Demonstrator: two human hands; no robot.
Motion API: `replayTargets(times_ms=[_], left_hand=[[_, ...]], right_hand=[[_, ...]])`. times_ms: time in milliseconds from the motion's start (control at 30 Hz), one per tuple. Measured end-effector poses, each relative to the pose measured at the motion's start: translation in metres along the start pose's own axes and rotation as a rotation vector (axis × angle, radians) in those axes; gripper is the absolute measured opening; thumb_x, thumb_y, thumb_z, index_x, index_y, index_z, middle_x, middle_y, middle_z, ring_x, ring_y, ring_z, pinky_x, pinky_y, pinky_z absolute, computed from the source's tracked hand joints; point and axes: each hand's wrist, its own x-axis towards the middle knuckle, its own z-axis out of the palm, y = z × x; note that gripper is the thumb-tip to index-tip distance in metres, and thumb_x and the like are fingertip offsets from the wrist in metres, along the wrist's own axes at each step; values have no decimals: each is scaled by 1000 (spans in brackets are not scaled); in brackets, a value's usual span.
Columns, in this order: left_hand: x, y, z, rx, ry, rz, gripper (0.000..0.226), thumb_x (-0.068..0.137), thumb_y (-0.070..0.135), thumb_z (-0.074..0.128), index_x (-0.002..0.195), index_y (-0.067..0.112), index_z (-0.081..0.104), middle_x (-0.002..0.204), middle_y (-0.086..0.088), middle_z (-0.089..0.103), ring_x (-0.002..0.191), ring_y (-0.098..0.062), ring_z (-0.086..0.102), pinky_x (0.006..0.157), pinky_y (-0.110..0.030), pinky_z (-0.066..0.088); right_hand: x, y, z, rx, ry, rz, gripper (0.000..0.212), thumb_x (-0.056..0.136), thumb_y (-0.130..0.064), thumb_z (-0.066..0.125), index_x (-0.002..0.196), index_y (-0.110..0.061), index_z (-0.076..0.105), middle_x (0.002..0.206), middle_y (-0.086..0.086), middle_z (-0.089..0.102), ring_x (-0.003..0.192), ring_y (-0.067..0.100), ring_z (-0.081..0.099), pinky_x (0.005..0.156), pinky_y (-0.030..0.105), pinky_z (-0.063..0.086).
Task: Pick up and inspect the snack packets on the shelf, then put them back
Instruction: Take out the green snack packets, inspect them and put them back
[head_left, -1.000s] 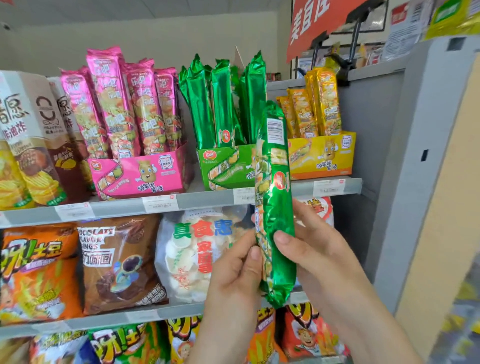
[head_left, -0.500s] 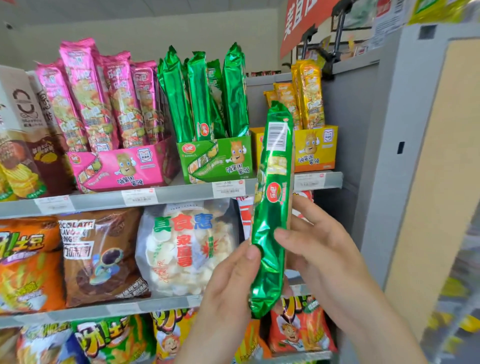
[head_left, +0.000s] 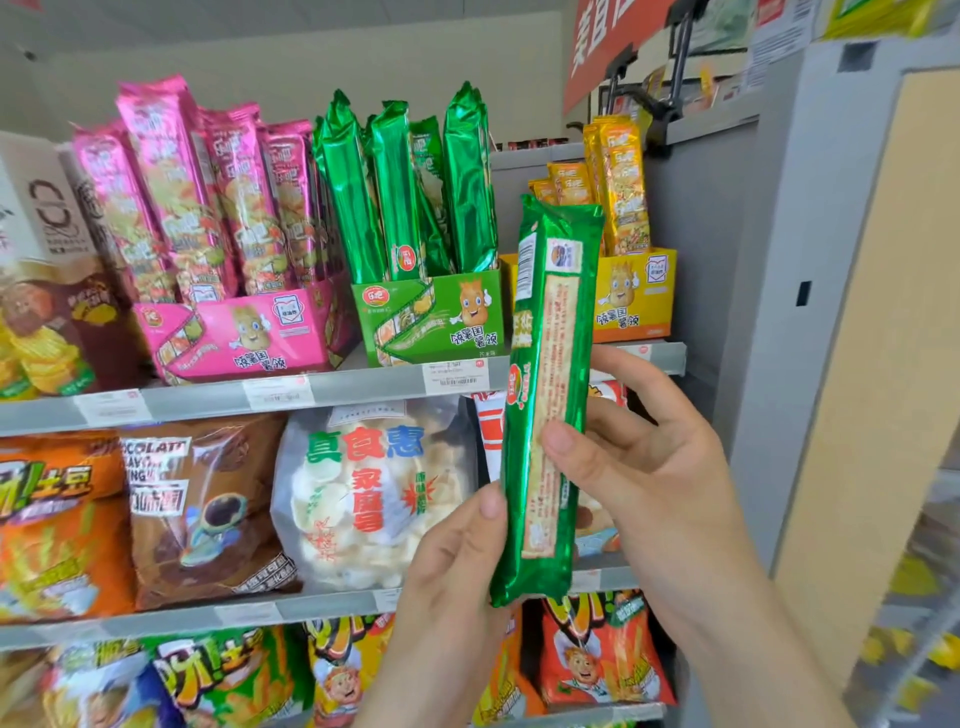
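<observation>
You are in the inspection step. You hold one packet upright with both hands, off the shelf, just right of the green box and lower than it. Its top end covers part of the yellow box to the right of the green box. The back panel faces you, with the barcode near the top and a long strip of small print down the middle.

Your left hand grips the lower part, below and right of the green box, with the thumb pressed on the packet's left edge. Its other fingers are hidden behind the foil, so I cannot tell how they lie. Your right hand pinches the middle of the packet. The thumb lies across the printed strip and the fingers spread behind the right edge.

Once you have read it, I judge that the return comes next. Carry the packet up and left to the green box. Lift its bottom end over the box's front wall and lower it upright among the green packets standing there. One hand could do this, but the foil looks slick, so pinch it firmly.
</observation>
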Motion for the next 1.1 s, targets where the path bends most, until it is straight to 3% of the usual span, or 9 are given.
replayTargets(times_ms=[167, 267, 367, 467, 567, 767, 900, 1000, 1100], left_hand=[[5, 0, -2, 165, -73, 74, 53, 76, 53, 76, 123, 32, 63, 104, -8, 73, 91, -24, 70, 75, -29, 54], [6, -6, -6, 220, -134, 56, 55, 74, 54, 76, 123, 36, 62, 113, -10, 71, 101, -27, 68, 85, -32, 53], [3, -18, -9, 322, -114, 82, 56, 67, 60, 77, 120, 49, 60, 118, 1, 70, 112, -21, 65, 96, -29, 50], [-1, -31, -10, 397, -15, 177, 56, 63, 48, 81, 115, 54, 62, 114, 8, 72, 108, -13, 67, 91, -21, 51], [-2, -40, -10, 457, 61, 243, 61, 57, 42, 81, 114, 55, 62, 109, 9, 73, 103, -11, 69, 86, -19, 52], [-2, -37, -5, 550, 32, 239, 56, 69, 49, 73, 121, 58, 54, 116, 20, 68, 106, -2, 65, 85, -11, 49], [0, -27, -1, 581, 56, 222, 45, 78, 54, 66, 120, 63, 51, 115, 27, 66, 106, 4, 63, 84, -6, 45], [5, -17, -2, 423, -10, 127, 46, 76, 58, 68, 120, 53, 58, 114, 9, 70, 101, -11, 68, 86, -21, 52], [8, -4, 0, 140, -184, -16, 50, 83, 49, 70, 120, 17, 64, 99, -18, 69, 76, -30, 66, 69, -37, 53]], right_hand=[[3, 3, 0, -109, 24, -44, 55, 70, -23, 80, 119, -34, 58, 94, 2, 75, 81, 13, 72, 60, 24, 56], [16, -8, 1, -66, -2, -76, 42, 75, -30, 76, 115, -30, 61, 94, -1, 73, 87, 14, 70, 71, 28, 57], [35, -29, -3, -62, 37, -168, 26, 83, -34, 70, 107, -24, 67, 94, -1, 71, 88, 15, 65, 81, 31, 52], [44, -42, -10, -126, 83, -233, 21, 86, -33, 63, 105, -27, 70, 92, 6, 68, 86, 16, 66, 80, 33, 50], [44, -46, -9, -138, 37, -268, 14, 86, -23, 63, 97, -25, 72, 85, 5, 64, 76, 12, 67, 69, 25, 51], [52, -40, -9, -54, 125, -233, 22, 83, -15, 68, 105, -17, 66, 83, 1, 60, 74, 16, 59, 73, 34, 48], [59, -37, -5, 104, 154, -195, 35, 79, -22, 70, 112, -11, 63, 77, -3, 65, 68, 13, 60, 64, 26, 52], [65, -35, -9, 241, -24, -72, 44, 85, -35, 63, 122, -10, 61, 96, 7, 67, 85, 20, 63, 72, 28, 54], [68, -28, -10, 294, -311, 100, 44, 85, -36, 57, 122, -13, 61, 111, 16, 70, 97, 29, 70, 77, 34, 57]])
